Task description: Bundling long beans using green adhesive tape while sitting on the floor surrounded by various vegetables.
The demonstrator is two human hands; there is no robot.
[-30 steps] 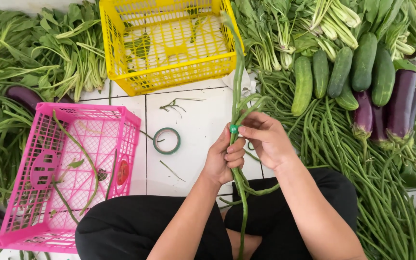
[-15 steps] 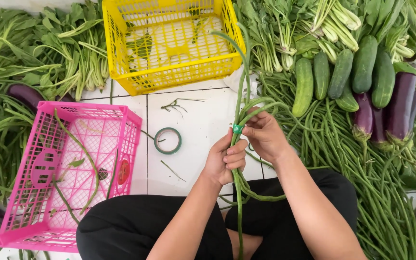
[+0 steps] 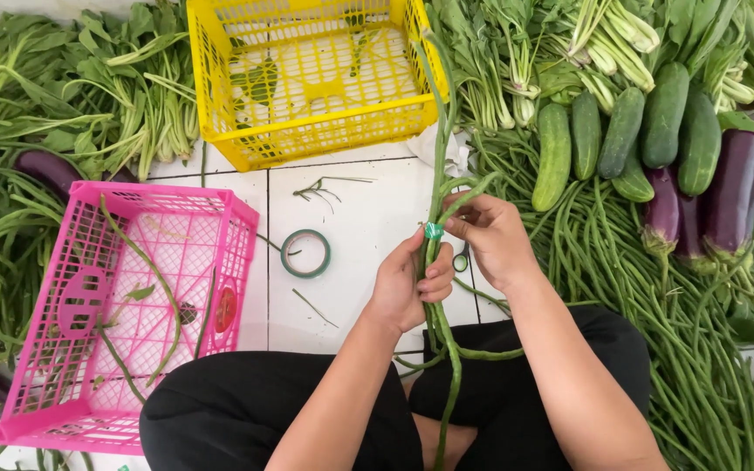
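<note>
My left hand (image 3: 412, 283) grips a thin bundle of long green beans (image 3: 438, 148) around its middle. The bundle stands nearly upright over my lap, its tips reaching the yellow crate's corner and its lower ends curling over my black trousers. My right hand (image 3: 490, 235) pinches the bundle just above the left hand, at a band of green tape (image 3: 433, 230) wrapped round the stalks. A roll of green tape (image 3: 305, 253) lies flat on the white tiled floor (image 3: 351, 288) to the left of my hands.
A yellow crate (image 3: 307, 78) stands ahead and a pink crate (image 3: 124, 305) holding a few bean strands sits at left. Leafy greens (image 3: 54, 96) lie at the left. Cucumbers (image 3: 621, 131), purple aubergines (image 3: 726, 192) and a heap of long beans (image 3: 656, 305) fill the right.
Both hands stay on the bundle; my right fingers have shifted round the green tape band and the bean tips have swayed slightly left.
</note>
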